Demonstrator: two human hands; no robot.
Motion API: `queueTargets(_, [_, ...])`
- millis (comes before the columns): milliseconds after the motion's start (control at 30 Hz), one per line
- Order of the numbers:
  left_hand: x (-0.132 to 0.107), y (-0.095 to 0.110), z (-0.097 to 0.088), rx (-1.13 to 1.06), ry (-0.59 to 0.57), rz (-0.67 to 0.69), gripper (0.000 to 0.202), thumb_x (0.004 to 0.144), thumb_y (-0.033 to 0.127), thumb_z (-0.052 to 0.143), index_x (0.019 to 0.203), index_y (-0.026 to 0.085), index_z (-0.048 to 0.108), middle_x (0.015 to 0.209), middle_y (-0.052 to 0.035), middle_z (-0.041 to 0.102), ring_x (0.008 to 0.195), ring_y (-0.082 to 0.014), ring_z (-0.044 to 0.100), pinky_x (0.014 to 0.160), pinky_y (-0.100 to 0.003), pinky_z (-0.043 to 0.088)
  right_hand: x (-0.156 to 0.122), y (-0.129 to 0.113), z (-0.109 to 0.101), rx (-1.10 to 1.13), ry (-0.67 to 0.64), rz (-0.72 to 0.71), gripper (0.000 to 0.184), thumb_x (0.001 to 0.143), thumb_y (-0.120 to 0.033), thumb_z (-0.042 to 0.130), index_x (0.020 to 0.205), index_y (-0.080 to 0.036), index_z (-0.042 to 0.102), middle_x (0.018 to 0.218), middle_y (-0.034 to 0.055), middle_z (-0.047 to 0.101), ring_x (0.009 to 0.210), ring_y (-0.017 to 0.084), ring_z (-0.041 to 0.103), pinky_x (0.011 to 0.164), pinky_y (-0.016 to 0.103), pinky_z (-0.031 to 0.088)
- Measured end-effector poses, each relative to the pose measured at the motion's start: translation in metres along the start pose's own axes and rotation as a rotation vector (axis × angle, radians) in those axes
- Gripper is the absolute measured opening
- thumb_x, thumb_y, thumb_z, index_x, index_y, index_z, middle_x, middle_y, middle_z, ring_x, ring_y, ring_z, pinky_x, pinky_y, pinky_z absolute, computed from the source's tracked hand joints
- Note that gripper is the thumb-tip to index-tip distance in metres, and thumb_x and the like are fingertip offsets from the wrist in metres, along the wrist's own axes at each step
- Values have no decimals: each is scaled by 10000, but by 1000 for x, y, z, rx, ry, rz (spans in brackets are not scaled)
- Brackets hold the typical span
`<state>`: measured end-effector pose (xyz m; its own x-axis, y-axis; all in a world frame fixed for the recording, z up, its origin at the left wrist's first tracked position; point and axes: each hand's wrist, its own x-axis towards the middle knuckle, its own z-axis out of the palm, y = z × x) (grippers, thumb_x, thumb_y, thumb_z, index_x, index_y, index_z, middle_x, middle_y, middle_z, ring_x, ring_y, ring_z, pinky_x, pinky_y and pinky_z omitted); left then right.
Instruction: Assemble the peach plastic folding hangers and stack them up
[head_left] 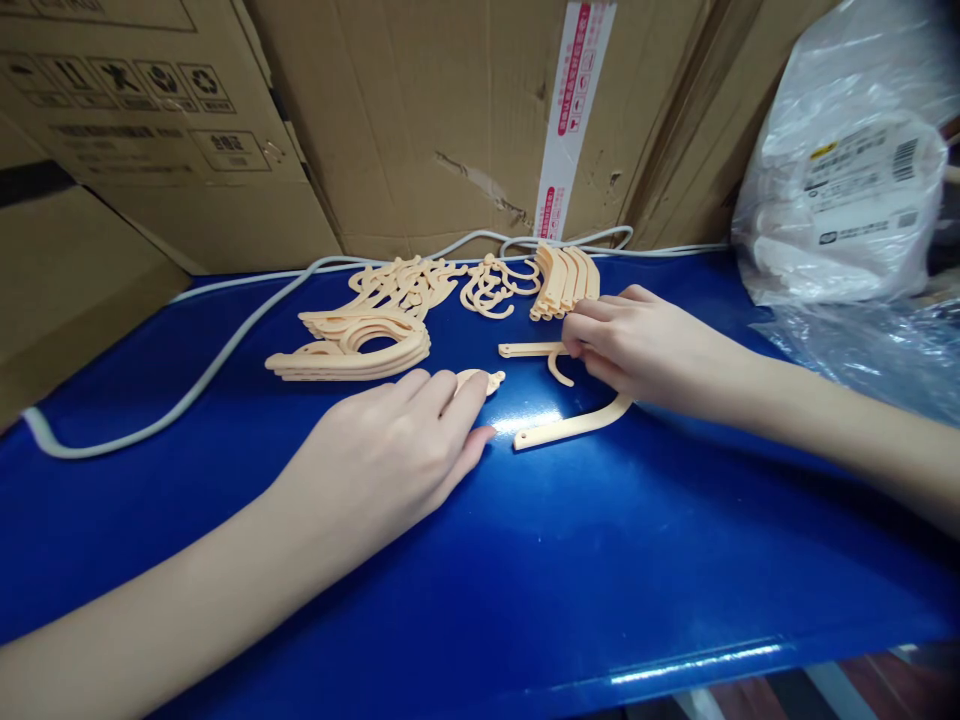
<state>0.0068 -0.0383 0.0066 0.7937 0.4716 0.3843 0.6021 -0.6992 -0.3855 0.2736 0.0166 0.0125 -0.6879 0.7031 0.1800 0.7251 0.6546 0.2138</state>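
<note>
My left hand [405,435] rests over the blue tabletop with its fingers curled around a small flat cream plastic piece [491,383]; only its knobbed end shows past the fingers. My right hand [619,340] is closed over the end of a straight cream hanger arm [529,350]. A small hook [561,370] curves out below those fingers, and I cannot tell whether it is gripped too. Under the right hand, a curved hanger arm [570,427] lies on the table, its far end hidden by the hand.
Behind the hands sit stacked curved hanger pieces [360,350], a pile of thin cream parts [409,285], loose hooks [491,290] and a row of hanger arms [566,280]. A white cable [232,350] runs along the back and left. Cardboard boxes [435,120] and a plastic bag [840,180] border the table.
</note>
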Motion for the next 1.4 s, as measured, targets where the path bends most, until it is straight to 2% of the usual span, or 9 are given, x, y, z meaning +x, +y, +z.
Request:
queueTargets(267, [-2,-4,10,-13,-19,-57,366,1008,285,462,1210,64,672,980,-141,721,961,-332,704,721,-405,576,1,0,-1,49,-5,23,124,931,-96,484,869,-174,558,881,62,683,781,197,605,724,316,318])
queueTargets(533, [0,-5,12,21,-18,-16,314,993,176,428,1064,36,700,924,-151,718,843,-310,716,645,-393,577,0,2,-3,39,57,-7,109,971,-158,499,892,-168,574,887,56,687,780,201,610,725,321,326])
queueTargets(667, [-2,-4,12,56,-4,25,328,975,121,406,1096,7,688,905,-156,728,805,-308,717,635,-397,582,-2,-10,-15,54,113,-123,200,1023,-207,446,925,-161,614,891,69,674,783,203,602,730,325,352])
queueTargets(800, [-4,-6,13,56,22,61,323,929,46,403,1076,-13,684,865,-155,725,775,-304,712,625,-389,571,-7,-28,-25,194,-10,-290,290,1039,-376,473,928,-164,637,901,76,667,827,206,614,754,317,404])
queueTargets(900, [-4,-8,13,33,48,32,313,927,28,394,1044,32,684,874,-141,725,798,-307,711,666,-403,561,-10,-36,-25,252,-125,-331,242,1037,-330,487,888,-181,605,838,43,654,786,187,608,725,299,409])
queueTargets(1000, [-4,-10,11,67,64,-8,310,958,56,385,1082,60,669,902,-135,719,863,-328,697,720,-433,529,-11,-39,-20,173,-39,-367,214,1053,-267,440,911,-177,573,823,36,652,745,184,609,713,305,405])
queueTargets(1133, [-1,-11,6,97,128,-85,285,958,68,420,1138,78,642,884,-109,686,836,-304,661,696,-402,470,-12,-42,-14,-11,105,-358,275,1089,-291,327,998,-164,553,706,6,618,562,160,546,594,310,335])
queueTargets(1267, [0,-10,4,88,157,-107,267,956,61,409,1080,93,643,818,-80,635,739,-255,614,660,-354,446,-15,-45,-11,-35,117,-380,353,1108,-317,248,1005,-164,550,650,-16,605,484,120,503,521,299,261])
queueTargets(1400, [1,-7,5,101,155,-124,240,973,90,408,1009,96,646,803,-75,616,729,-238,607,628,-327,436,-15,-46,-6,-56,141,-388,358,1108,-330,257,1024,-163,563,660,-15,620,463,116,510,485,303,217])
